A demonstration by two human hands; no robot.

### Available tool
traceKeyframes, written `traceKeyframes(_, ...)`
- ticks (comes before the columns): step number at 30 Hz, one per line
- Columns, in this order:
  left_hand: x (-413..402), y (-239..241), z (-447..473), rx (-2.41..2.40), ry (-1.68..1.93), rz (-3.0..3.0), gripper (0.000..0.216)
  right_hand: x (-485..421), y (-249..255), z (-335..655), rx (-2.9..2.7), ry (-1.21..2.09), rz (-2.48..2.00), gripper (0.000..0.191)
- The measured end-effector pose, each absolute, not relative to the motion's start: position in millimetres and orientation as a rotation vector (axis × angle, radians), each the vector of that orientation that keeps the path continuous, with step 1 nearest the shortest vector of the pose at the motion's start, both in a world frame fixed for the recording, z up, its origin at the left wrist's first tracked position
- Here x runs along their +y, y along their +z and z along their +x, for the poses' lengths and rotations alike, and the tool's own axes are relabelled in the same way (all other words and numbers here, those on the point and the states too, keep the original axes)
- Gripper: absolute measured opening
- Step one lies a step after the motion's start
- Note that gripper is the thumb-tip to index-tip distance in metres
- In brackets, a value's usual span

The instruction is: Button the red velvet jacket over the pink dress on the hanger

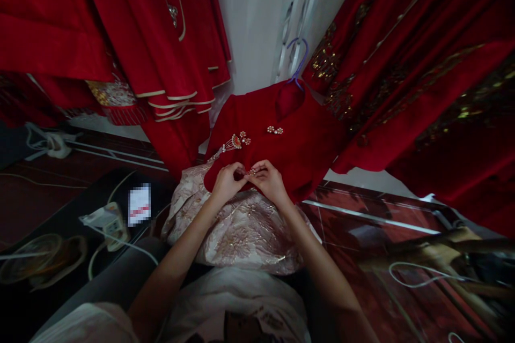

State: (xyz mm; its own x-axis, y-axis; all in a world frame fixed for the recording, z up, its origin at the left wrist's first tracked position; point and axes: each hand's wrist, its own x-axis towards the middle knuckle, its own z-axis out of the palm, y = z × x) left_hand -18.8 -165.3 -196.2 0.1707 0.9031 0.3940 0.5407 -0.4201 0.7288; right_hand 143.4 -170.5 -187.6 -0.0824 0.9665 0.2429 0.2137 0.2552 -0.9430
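- The person's left hand (228,182) and right hand (269,182) meet, fingertips close together, at a small beaded ornament (251,172); their exact grip is too small to make out.
- Beneath them a red garment (245,112) spreads across the person's lap, partly over a pale, gold-patterned brocade (237,236).
- On the red cloth, beyond the hands, lie a tasselled fan-shaped ornament (234,142) and, to its right, a flower-shaped ornament (275,130).
- A purple hanger hook (298,61) rises at the garment's far edge.
- Red clothes hang on both sides, those at right (402,64) bearing gold decoration.
- At left, a pale power strip (115,225) rests on a dark surface.
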Motion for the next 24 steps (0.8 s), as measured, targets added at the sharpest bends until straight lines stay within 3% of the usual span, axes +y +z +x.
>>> traceKeyframes(7,-164.2,-200.6,-19.4,1.355,1.218,1.883,0.011,-159.6,-205.5,143.8,-1.499,0.985,-1.134,0.027)
traceKeyframes(24,-162.4,-202.4,-22.4,1.302,1.248,1.817,0.013,-173.9,-197.1,136.3,-1.706,0.548,-1.115,0.011)
